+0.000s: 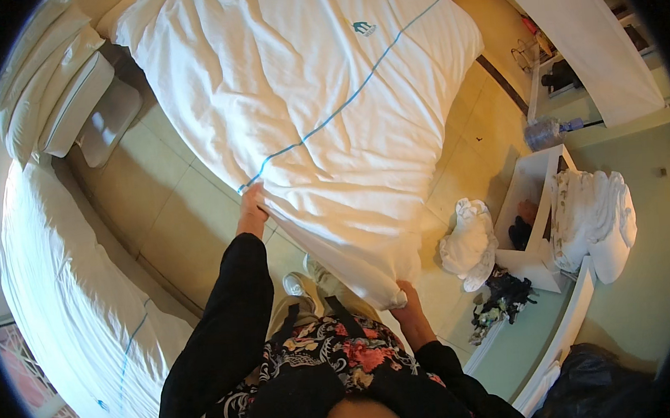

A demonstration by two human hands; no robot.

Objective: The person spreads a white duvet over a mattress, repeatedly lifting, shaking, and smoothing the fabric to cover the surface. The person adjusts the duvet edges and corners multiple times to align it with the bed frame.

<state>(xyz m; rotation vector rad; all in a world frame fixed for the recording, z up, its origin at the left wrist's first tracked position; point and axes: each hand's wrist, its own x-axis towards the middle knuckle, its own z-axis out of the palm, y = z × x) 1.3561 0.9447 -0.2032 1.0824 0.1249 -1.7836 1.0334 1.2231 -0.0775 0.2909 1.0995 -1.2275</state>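
Observation:
A big white duvet (317,63) with a thin blue stripe and a small green emblem spreads out ahead of me. Its near edge is pulled toward my body between my two hands. My left hand (251,202) is closed on the edge beside the end of the blue stripe. Lower and to the right, my right hand (405,296) grips a bunched corner. The cloth sags in folds between them and hides part of the floor and of my legs. What lies under the duvet is hidden.
Another bed with white bedding (70,305) lies at the left, near stacked pillows (54,81) and a grey stool (111,120). To the right are crumpled white cloth (468,238), dark patterned cloth (504,294), a white open box (517,204), folded white linen (592,218) and a black bag (596,385).

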